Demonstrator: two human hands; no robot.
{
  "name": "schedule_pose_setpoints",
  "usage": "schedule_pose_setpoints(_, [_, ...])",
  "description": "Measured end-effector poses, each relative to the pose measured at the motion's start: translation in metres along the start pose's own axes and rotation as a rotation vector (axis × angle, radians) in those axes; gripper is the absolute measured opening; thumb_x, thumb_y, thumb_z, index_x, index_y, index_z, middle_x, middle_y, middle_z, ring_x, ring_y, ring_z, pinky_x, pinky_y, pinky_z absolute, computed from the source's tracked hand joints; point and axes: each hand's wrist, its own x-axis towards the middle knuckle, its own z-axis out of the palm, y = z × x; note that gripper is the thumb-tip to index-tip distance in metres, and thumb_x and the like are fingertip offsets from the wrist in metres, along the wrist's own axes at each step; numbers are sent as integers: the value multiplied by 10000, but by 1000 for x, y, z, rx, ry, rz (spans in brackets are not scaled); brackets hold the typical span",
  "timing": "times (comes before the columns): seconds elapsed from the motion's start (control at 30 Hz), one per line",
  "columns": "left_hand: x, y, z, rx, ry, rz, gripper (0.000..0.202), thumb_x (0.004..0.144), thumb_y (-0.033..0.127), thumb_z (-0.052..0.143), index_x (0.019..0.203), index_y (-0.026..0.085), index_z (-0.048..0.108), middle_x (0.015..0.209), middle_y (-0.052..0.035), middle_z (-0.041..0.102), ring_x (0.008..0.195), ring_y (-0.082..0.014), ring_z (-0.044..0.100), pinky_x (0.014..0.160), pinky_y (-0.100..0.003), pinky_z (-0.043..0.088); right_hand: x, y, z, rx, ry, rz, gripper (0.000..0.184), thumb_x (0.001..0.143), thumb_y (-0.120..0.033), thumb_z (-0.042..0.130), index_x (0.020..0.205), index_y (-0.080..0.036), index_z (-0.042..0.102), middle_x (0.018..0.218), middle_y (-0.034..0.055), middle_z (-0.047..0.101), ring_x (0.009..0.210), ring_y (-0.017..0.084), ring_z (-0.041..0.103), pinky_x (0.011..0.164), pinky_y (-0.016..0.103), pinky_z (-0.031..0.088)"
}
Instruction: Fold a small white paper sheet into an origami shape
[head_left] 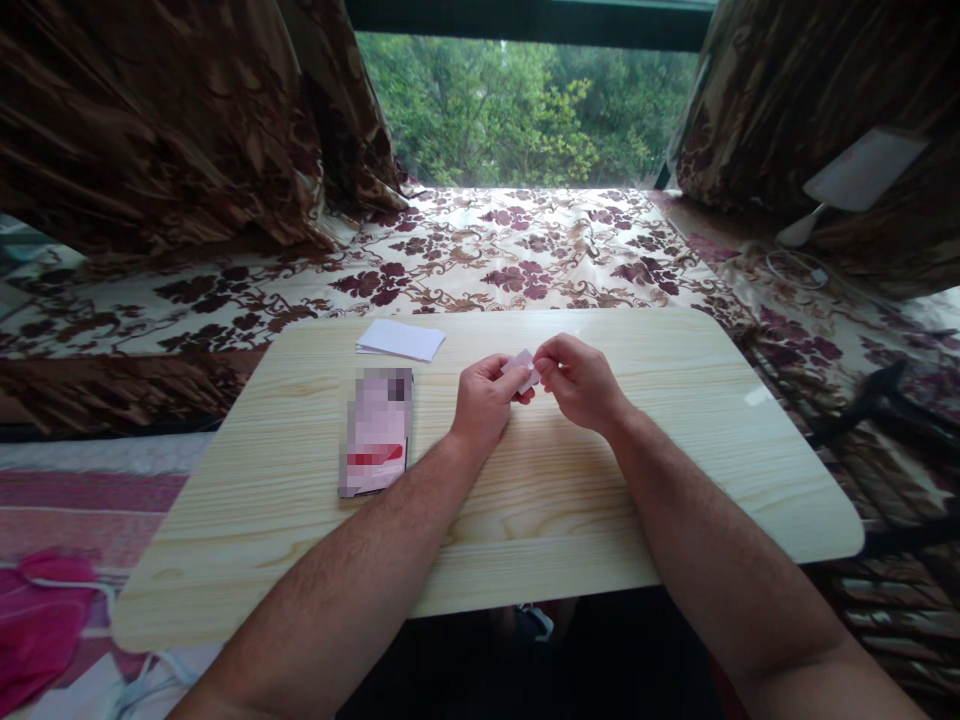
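Both my hands meet over the middle of a pale wooden table (675,480). My left hand (484,400) and my right hand (581,380) each pinch one side of a small folded piece of white paper (523,368), held just above the tabletop. The fingers of both hands are closed on it. A small stack of white paper sheets (400,340) lies flat near the table's far edge, to the left of my hands. A flat rectangular thing (376,432), its face blurred, lies on the table left of my left hand.
The table stands over a bed with a floral brown and cream cover (525,260). Brown curtains (165,120) hang on both sides of a window (517,110) with trees outside. A pink cloth (37,620) lies at lower left. A white cable (795,265) lies at right.
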Motion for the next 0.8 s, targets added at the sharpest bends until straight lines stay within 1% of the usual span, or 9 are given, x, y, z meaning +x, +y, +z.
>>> schedule_pose_setpoints(0.17, [-1,2,2,-6,10,-9,201,680,325,782,715,158,675,610,-8,642,524,-118,579,532,-244,462,0,1,0,-19,-5,3,74,906,-225,546,849,-208,591,793,25,617,665,138,565,561,252,496])
schedule_pose_setpoints(0.27, [-2,2,2,70,17,55,242,660,333,815,756,161,674,608,1,644,534,-122,586,534,-242,467,0,0,0,-17,-16,9,72,905,-224,553,846,-207,591,791,27,626,661,137,571,565,252,500])
schedule_pose_setpoints(0.4, [-3,3,2,150,11,127,245,695,343,803,777,154,670,618,1,648,547,-115,581,530,-232,458,-1,-1,1,15,-4,31,70,898,-229,567,839,-202,595,776,21,634,648,132,581,562,249,500])
schedule_pose_setpoints(0.6, [-2,2,1,143,31,130,276,716,392,791,806,150,691,634,0,654,559,-111,586,553,-232,474,-1,-2,3,173,19,94,78,869,-258,605,822,-196,597,696,-6,628,579,120,589,525,247,509])
schedule_pose_setpoints(0.8, [-1,1,2,96,54,117,296,714,384,799,862,138,728,647,-22,681,554,-121,598,548,-237,475,1,-11,2,345,38,156,88,786,-242,691,788,-167,646,669,6,678,568,132,639,519,253,530])
